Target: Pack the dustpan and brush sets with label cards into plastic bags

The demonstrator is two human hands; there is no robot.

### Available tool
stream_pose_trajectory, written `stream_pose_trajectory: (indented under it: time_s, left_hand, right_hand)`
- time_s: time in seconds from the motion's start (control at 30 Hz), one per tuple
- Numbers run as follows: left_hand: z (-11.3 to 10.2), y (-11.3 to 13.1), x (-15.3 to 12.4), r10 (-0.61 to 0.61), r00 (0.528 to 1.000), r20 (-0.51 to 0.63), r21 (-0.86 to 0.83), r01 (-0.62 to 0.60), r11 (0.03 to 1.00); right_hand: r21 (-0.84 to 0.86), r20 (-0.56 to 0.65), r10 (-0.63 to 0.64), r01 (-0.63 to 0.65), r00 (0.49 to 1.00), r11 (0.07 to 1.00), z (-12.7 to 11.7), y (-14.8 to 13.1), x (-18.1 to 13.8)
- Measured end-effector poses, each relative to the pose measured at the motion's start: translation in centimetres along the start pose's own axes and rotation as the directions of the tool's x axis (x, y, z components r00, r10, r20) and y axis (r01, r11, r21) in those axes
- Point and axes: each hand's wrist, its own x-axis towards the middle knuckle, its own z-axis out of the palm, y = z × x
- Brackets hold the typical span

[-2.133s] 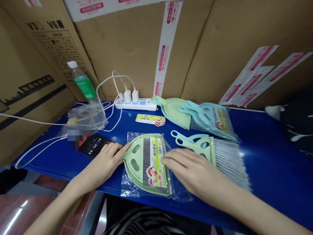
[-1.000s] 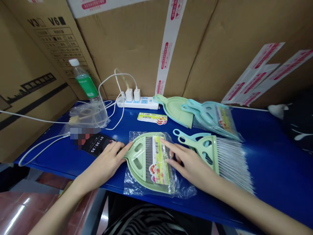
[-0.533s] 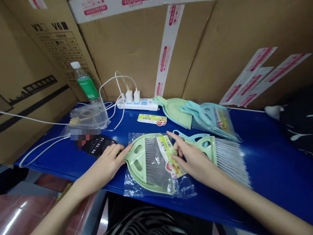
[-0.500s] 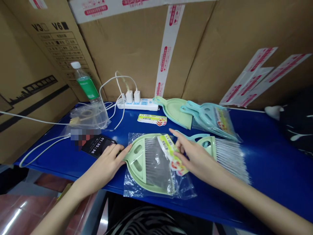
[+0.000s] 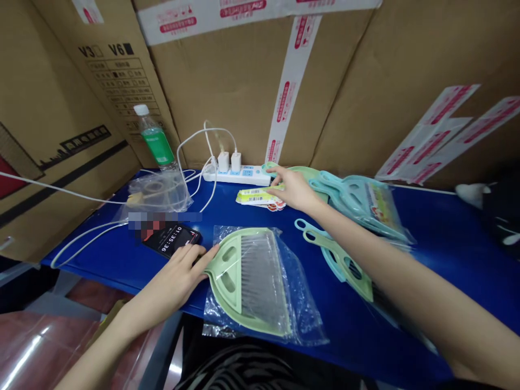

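Observation:
My left hand (image 5: pixel 182 273) is closed around the handle end of a light green dustpan (image 5: pixel 263 324). A matching hand brush (image 5: pixel 260 271) with grey bristles lies on the pan, and a clear plastic bag (image 5: pixel 306 309) is around both. At the back, my right hand (image 5: pixel 296 189) pinches the right end of a yellow-and-white label card (image 5: pixel 254 196). That card lies over another card with red pictures. Behind the right hand, a green dustpan (image 5: pixel 309 173) is partly hidden.
Blue dustpan sets (image 5: pixel 357 200) in plastic lie at the back right. Below my right forearm are green and blue brush handles (image 5: pixel 333 249). A phone (image 5: pixel 174 241), power strip (image 5: pixel 239 175), cables, crumpled plastic (image 5: pixel 160 192) and bottle (image 5: pixel 156 141) stand left. Cardboard (image 5: pixel 244 92) walls the back.
My right hand has carried the label card from the bagged green dustpan to the back, onto the other card. My left hand stays on the dustpan handle.

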Motion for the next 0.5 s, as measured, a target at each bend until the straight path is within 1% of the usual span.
stream_pose_trajectory:
  time_s: [0.1, 0.2, 0.23, 0.27, 0.3, 0.33, 0.4, 0.43, 0.47, 0.5]
  left_hand:
    - [-0.2, -0.1, 0.1, 0.0, 1.0, 0.001, 0.015, 0.0, 1.0]
    - [-0.6, -0.3, 0.3, 0.003, 1.0, -0.017, 0.033, -0.003, 0.999]
    - [-0.7, -0.5, 0.3, 0.009, 0.999, -0.038, 0.043, -0.008, 0.999]
    - [-0.8, -0.6, 0.5, 0.016, 0.998, -0.059, 0.055, -0.012, 0.998]
    - [-0.9, -0.8, 0.6, 0.021, 0.997, -0.078, 0.067, -0.016, 0.998]
    - [-1.0, -0.9, 0.8, 0.028, 0.995, -0.099, 0.078, -0.021, 0.997]
    - [-1.1, -1.1, 1.2, 0.046, 0.991, -0.125, 0.089, -0.035, 0.995]
    - [-1.1, -1.0, 1.5, 0.055, 0.99, -0.131, 0.089, -0.044, 0.995]
    - [-1.1, -0.9, 1.8, 0.066, 0.989, -0.134, 0.086, -0.055, 0.995]
    - [-1.1, -0.8, 2.2, 0.076, 0.988, -0.136, 0.083, -0.065, 0.994]
  right_hand:
    - [-0.024, -0.012, -0.018, 0.018, 1.0, 1.0, 0.6, -0.8, -0.4]
    - [-0.004, -0.022, -0.093, 0.093, 0.995, 0.996, -0.6, -2.2, -3.5]
    - [0.072, -0.003, -0.154, 0.154, 0.988, 0.985, -1.1, -2.7, -5.0]
    - [0.168, 0.05, -0.201, 0.19, 0.978, 0.967, -1.6, -3.0, -6.5]
    - [0.249, 0.13, -0.213, 0.176, 0.968, 0.952, -1.9, -3.2, -8.0]
    - [0.298, 0.189, -0.213, 0.151, 0.959, 0.943, -2.2, -3.3, -9.4]
    - [0.315, 0.276, -0.137, 0.045, 0.951, 0.948, -2.4, -3.0, -11.7]
    - [0.354, 0.317, -0.06, -0.06, 0.947, 0.933, -2.3, -2.7, -12.5]
    - [0.417, 0.366, 0.014, -0.177, 0.931, 0.892, -2.1, -2.3, -13.1]
    - [0.487, 0.42, 0.065, -0.285, 0.905, 0.826, -1.9, -1.9, -13.4]
